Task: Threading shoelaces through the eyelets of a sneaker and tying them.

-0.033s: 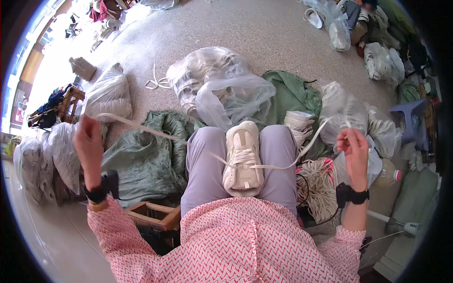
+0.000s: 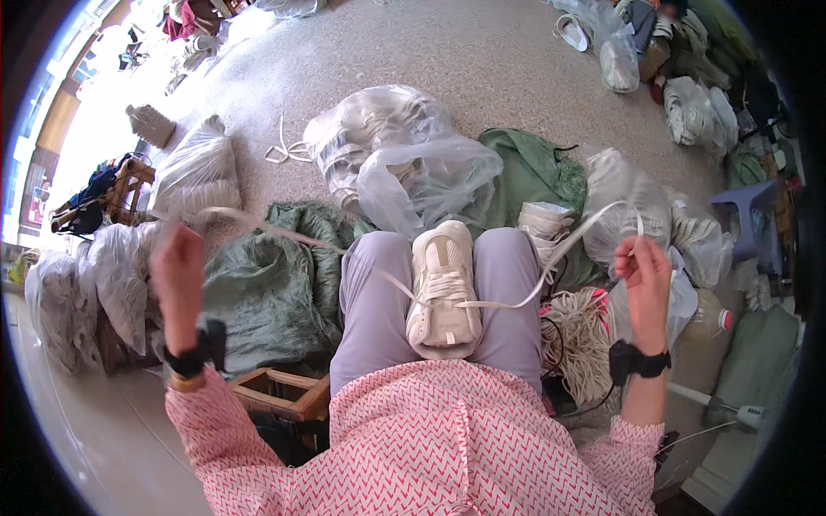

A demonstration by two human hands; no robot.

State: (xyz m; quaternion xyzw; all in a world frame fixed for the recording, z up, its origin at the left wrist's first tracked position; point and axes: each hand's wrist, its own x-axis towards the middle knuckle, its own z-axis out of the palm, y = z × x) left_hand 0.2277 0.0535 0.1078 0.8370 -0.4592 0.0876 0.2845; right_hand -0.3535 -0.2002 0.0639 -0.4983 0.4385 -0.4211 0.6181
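Observation:
A beige lace-up shoe (image 2: pixel 442 331) rests upright between my thighs, its toe pointing away from me. A pale shoelace (image 2: pixel 503 304) runs out from its eyelets to both sides. At the left, my left hand (image 2: pixel 179 271) is closed and smeared by motion, with the left length of lace stretched up to it past my knee. My right hand (image 2: pixel 644 265) is raised at the right, its fingertips pinched on the other length, which arches above the hand. Both hands are well apart from the shoe.
Ahead lies a clear plastic bag (image 2: pixel 387 138) of pale shoe parts. Green sacking (image 2: pixel 267 292) spreads left, near a wooden frame (image 2: pixel 284 391). A bundle of laces (image 2: pixel 578 344) lies by my right thigh. Shoe uppers (image 2: pixel 545 225) and more bags (image 2: pixel 624 198) sit beyond it.
My left hand has shifted slightly right and nearer to me, bringing its lace along. The right-hand lace now arches higher above my right hand, which has barely moved. The shoe stays put.

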